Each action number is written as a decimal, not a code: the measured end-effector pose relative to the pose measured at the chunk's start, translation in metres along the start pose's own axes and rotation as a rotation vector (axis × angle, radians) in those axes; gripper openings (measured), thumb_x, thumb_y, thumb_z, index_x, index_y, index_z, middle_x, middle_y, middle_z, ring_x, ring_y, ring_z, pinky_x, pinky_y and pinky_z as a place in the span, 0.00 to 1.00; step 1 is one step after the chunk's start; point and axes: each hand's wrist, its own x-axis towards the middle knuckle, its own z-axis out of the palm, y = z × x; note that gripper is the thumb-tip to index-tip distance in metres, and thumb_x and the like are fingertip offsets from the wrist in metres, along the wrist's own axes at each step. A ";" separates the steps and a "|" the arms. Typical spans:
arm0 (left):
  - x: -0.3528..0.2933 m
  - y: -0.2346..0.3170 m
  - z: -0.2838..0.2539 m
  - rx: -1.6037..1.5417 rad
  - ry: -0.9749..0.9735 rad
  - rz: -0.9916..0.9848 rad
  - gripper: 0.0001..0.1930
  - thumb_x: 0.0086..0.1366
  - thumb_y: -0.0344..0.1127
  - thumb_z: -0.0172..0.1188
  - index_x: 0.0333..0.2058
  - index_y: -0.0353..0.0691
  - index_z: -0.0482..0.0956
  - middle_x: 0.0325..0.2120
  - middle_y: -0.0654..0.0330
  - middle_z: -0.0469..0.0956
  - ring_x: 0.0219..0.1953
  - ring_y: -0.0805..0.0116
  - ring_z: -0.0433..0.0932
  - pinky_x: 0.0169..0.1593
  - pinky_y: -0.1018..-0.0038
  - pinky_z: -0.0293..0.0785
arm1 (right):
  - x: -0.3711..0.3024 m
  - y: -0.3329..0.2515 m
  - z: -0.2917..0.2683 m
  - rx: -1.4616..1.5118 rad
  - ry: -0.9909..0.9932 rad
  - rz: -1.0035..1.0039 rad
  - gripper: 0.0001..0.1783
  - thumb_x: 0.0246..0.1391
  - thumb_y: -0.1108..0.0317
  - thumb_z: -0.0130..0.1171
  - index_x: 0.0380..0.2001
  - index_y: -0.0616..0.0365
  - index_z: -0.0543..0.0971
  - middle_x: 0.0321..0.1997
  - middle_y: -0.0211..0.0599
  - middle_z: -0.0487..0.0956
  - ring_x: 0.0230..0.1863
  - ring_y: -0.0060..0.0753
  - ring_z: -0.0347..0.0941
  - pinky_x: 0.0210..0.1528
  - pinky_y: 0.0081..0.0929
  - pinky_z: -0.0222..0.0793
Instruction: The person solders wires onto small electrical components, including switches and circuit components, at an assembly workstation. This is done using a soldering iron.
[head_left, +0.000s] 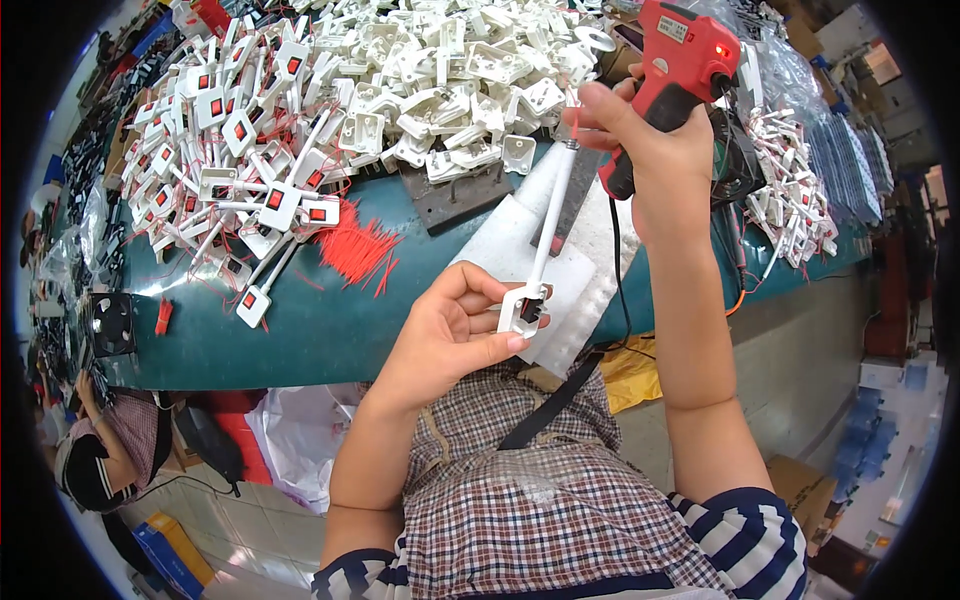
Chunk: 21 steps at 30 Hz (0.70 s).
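My left hand (450,335) grips a white plastic switch housing (516,312) between thumb and fingers. A black part shows in its open side. From the housing a thin white tube (555,215) slants up and away to my right hand (665,160). That hand is closed round the black handle of a red pistol-shaped corded tool (690,50), which has a small lit red light. Its thumb and fingers also come close to the tube's far end, where reddish wires show; whether they pinch these I cannot tell. A white foam sheet (510,240) lies beneath the tube.
White switch pieces with red rockers (275,200) pile up at left beside cut red tubing (358,245). Empty white housings (450,100) heap at the back, by a dark metal block (455,200). A small fan (738,155) stands right. Another person (110,450) sits far left.
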 end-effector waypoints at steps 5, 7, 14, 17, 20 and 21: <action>-0.002 -0.004 -0.003 0.031 0.015 -0.003 0.21 0.57 0.18 0.67 0.42 0.38 0.65 0.54 0.38 0.76 0.54 0.48 0.80 0.57 0.59 0.79 | 0.004 0.004 -0.009 -0.141 0.001 -0.076 0.18 0.52 0.76 0.70 0.43 0.61 0.73 0.35 0.33 0.77 0.35 0.38 0.84 0.32 0.26 0.79; -0.003 -0.005 -0.004 0.040 0.014 0.001 0.21 0.57 0.18 0.68 0.42 0.38 0.66 0.54 0.39 0.76 0.54 0.49 0.80 0.57 0.59 0.79 | 0.005 0.003 -0.012 -0.118 -0.013 -0.062 0.18 0.52 0.77 0.69 0.44 0.62 0.73 0.35 0.34 0.77 0.36 0.39 0.84 0.33 0.26 0.79; -0.006 -0.004 -0.005 0.023 0.004 -0.033 0.21 0.56 0.19 0.68 0.42 0.38 0.66 0.53 0.37 0.76 0.53 0.50 0.81 0.56 0.60 0.80 | 0.004 0.007 -0.017 -0.085 -0.028 -0.095 0.18 0.53 0.80 0.66 0.47 0.64 0.73 0.36 0.36 0.78 0.38 0.40 0.84 0.38 0.27 0.79; -0.005 -0.005 -0.008 0.001 -0.016 -0.038 0.21 0.56 0.18 0.68 0.42 0.38 0.66 0.53 0.36 0.76 0.53 0.47 0.81 0.54 0.60 0.81 | 0.001 0.007 -0.012 -0.083 -0.026 -0.105 0.18 0.53 0.81 0.65 0.46 0.65 0.73 0.37 0.37 0.78 0.38 0.39 0.84 0.39 0.27 0.79; -0.004 -0.004 -0.007 -0.115 -0.027 -0.050 0.21 0.56 0.18 0.67 0.43 0.37 0.66 0.53 0.33 0.75 0.52 0.43 0.80 0.49 0.62 0.85 | 0.002 0.006 -0.013 -0.152 -0.111 -0.140 0.16 0.53 0.81 0.65 0.45 0.66 0.73 0.37 0.38 0.78 0.38 0.38 0.84 0.40 0.27 0.79; -0.005 -0.001 -0.006 -0.147 -0.021 -0.059 0.21 0.55 0.17 0.67 0.43 0.37 0.66 0.53 0.31 0.74 0.52 0.42 0.80 0.48 0.63 0.86 | 0.002 0.005 -0.017 -0.189 -0.125 -0.129 0.16 0.53 0.80 0.66 0.44 0.65 0.74 0.38 0.36 0.78 0.39 0.38 0.84 0.41 0.27 0.79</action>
